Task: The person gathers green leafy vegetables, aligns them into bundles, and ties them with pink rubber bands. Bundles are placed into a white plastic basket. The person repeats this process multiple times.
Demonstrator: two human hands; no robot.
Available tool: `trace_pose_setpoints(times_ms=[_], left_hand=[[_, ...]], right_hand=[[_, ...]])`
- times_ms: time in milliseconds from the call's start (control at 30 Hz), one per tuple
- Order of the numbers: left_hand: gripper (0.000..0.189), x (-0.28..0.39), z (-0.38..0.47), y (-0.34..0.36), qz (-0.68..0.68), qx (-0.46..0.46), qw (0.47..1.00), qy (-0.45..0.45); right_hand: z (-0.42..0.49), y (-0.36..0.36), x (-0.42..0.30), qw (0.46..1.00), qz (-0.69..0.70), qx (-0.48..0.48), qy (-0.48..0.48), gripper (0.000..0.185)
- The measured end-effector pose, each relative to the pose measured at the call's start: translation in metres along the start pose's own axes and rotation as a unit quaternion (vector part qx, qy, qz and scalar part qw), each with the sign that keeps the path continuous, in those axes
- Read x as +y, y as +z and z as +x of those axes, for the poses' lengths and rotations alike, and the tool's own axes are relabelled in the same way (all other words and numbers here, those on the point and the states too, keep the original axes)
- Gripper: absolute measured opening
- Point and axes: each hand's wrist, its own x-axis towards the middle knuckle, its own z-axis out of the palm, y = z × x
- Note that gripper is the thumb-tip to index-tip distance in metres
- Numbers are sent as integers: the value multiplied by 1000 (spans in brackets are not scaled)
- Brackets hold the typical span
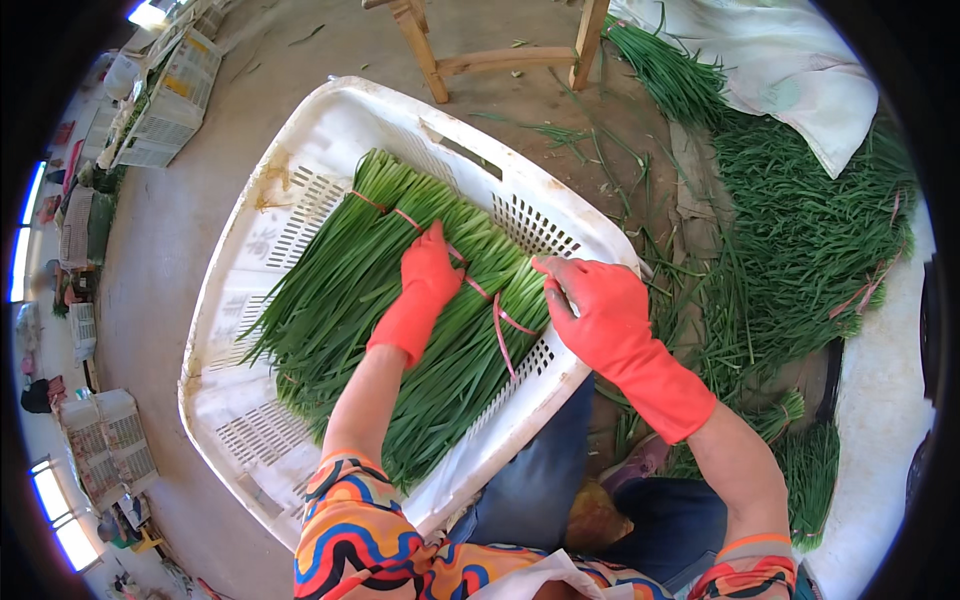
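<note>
A white plastic crate (442,124) with slotted walls stands tilted before me, holding several tied bundles of long green leaves, likely garlic chives (337,277). Their pale cut ends line the side by the crate's handle slot, and pink ties cross the stems. My left hand (431,266), in a red rubber glove, lies on the bundles near the ties, its fingertips among the stems. My right hand (600,307), gloved alike, has thumb and forefinger at the cut ends of the rightmost bundle (517,300). Whether either hand grips is not clear. A loose tie end (502,337) trails over the leaves.
A large heap of chives (795,247) lies to the right, partly under a white sheet (795,67). Loose leaves (600,150) litter the floor near a wooden stool (510,60). Further crates (169,105) stand far left. My knee (532,472) is against the crate's near side.
</note>
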Motion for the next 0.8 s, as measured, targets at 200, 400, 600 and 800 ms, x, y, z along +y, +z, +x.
trace_pose_setpoints(times_ms=[200, 400, 600, 800], left_hand=[[82, 23, 26, -14, 107, -119, 985, -61], [79, 22, 23, -24, 92, -89, 991, -37], [84, 12, 13, -66, 11, -44, 997, -55], [79, 10, 7, -26, 39, -28, 996, -70]], right_hand=[[1, -1, -3, 1000, 0, -7, -3, 22], [-1, 1, -2, 1000, 2, -2, 1, 22], [0, -4, -1, 1000, -3, -9, 12, 21], [0, -1, -4, 1000, 3, 3, 4, 19]])
